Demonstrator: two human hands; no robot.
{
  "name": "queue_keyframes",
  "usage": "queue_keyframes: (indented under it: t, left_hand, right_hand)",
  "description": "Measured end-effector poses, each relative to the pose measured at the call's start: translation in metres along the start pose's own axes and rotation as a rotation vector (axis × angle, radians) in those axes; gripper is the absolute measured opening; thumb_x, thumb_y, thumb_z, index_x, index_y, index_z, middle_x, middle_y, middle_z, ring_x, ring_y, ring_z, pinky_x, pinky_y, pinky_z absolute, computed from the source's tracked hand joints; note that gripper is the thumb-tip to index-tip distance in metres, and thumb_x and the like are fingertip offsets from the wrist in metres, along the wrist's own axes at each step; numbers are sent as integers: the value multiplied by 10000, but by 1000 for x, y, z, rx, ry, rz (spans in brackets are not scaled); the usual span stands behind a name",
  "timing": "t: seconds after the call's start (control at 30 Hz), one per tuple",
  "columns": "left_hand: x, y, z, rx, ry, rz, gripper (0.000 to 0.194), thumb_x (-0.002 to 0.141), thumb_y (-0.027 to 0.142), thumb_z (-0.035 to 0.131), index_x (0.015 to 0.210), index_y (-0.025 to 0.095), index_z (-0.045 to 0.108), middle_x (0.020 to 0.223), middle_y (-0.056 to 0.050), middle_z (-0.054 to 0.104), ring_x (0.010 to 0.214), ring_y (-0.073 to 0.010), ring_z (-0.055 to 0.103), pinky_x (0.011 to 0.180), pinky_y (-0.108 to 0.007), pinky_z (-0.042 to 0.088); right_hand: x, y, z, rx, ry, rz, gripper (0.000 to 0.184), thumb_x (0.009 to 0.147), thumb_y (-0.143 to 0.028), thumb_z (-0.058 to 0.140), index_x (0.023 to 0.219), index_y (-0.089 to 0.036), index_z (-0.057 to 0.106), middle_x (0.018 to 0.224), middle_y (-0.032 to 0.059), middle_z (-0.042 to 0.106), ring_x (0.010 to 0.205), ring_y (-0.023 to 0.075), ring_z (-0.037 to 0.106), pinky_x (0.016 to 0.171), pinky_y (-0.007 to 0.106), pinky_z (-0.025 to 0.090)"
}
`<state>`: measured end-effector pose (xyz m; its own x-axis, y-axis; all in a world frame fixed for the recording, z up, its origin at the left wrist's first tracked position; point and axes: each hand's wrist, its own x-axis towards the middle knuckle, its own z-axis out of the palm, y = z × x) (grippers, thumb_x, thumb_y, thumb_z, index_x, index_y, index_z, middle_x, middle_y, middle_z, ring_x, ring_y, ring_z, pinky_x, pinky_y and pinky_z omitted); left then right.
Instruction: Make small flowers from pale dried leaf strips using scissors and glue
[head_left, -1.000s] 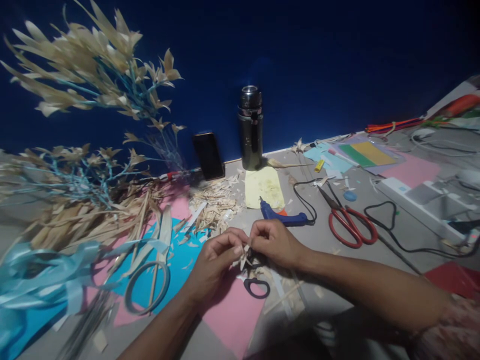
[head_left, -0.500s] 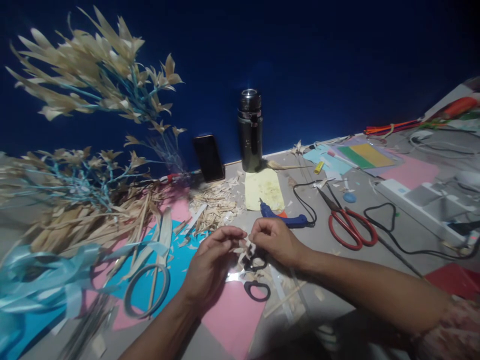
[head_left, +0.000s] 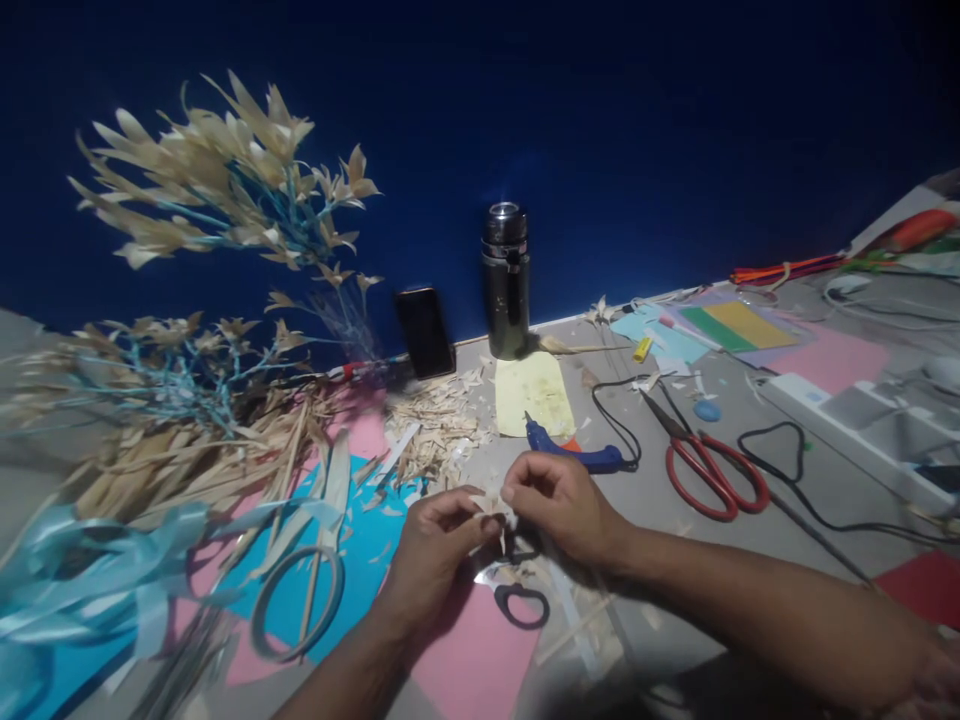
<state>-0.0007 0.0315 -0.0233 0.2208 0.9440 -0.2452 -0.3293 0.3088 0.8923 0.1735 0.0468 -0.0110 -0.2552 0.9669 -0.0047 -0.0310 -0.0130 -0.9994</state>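
Note:
Between my two hands is a small pale flower (head_left: 493,505) that looks made of dried husk petals. My left hand (head_left: 439,545) pinches it from the left, thumb and fingers closed on its lower petals. My right hand (head_left: 562,500) is closed at its other side, fingertips pressed together against a petal. Just below lie black-handled scissors (head_left: 523,606), partly hidden by my left hand. Beyond my right hand a blue glue gun (head_left: 577,455) rests on its side, its nozzle at a stained yellow sheet (head_left: 532,390).
Red-handled scissors (head_left: 716,475) and a white power strip (head_left: 847,425) lie right. A flask (head_left: 506,285) and phone (head_left: 425,332) stand at the wall. Left are husk flowers on blue stems (head_left: 225,200), light blue ribbon (head_left: 97,570), a tape roll (head_left: 259,625) and husk scraps (head_left: 435,430).
The view has tilted up slightly, so everything sits a little lower. My left fingers have closed in on the flower, and more of its petals show between my hands.

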Motion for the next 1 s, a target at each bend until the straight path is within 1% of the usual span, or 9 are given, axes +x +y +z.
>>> queue_keyframes:
  t: [0.07,0.13,0.23,0.33,0.5,0.57,0.77,0.87,1.0]
  left_hand:
    - [1,0,0,24,19,26,243,597,239,937,581,135,718,653,-16,643,591,-117,558,569,-246,447]
    - [1,-1,0,31,41,19,233,610,240,930,597,141,719,672,-18,650,614,-128,574,596,-260,459]
    - [0,-3,-1,1,43,-7,232,621,240,926,626,147,714,647,-12,642,611,-134,578,609,-271,459]
    - [-1,-3,1,-56,14,-9,240,590,236,936,636,140,722,620,-17,637,589,-126,554,582,-257,431]
    - [0,-4,2,-69,3,27,183,642,207,896,629,146,724,588,5,591,541,-99,502,514,-224,371]
    - [0,-3,1,-58,21,51,186,661,229,889,622,157,722,589,12,581,526,-101,505,500,-227,383]
    - [0,0,-2,25,90,96,193,659,242,895,602,166,727,671,6,604,560,-106,546,488,-214,437]
    - [0,-1,-1,20,96,94,189,644,231,902,601,161,731,717,-1,610,589,-108,561,498,-209,455]
    - [2,-4,-1,-14,83,97,223,639,232,908,579,151,710,730,0,602,617,-109,570,521,-209,468]
  right_hand:
    - [-1,1,-1,-15,-14,-31,179,795,-312,683,699,-174,623,642,-10,592,600,127,503,561,249,389]
    - [0,0,-3,32,-15,-38,194,801,-336,685,709,-177,621,646,-13,581,599,126,497,566,253,392]
    - [3,-2,-6,95,45,-40,230,808,-383,694,719,-187,613,632,-26,545,588,124,474,565,256,383]
    - [6,-3,-8,82,73,-29,242,820,-397,688,727,-184,620,641,-18,559,601,128,480,574,260,376]
    - [9,0,-7,96,26,8,151,800,-319,681,790,-170,664,649,-33,551,605,120,472,577,249,369]
    - [8,1,-6,91,8,17,125,791,-292,682,791,-168,671,649,-36,551,605,118,477,570,245,365]
    - [5,4,-4,24,-85,30,139,788,-275,688,840,-148,716,720,7,652,611,122,528,573,246,394]
    - [4,8,-3,14,-118,15,160,786,-246,689,894,-144,748,746,19,686,608,125,556,568,244,412]
    - [5,12,-3,-29,-93,-78,123,795,-189,687,859,-159,787,801,33,709,704,147,623,636,255,462]
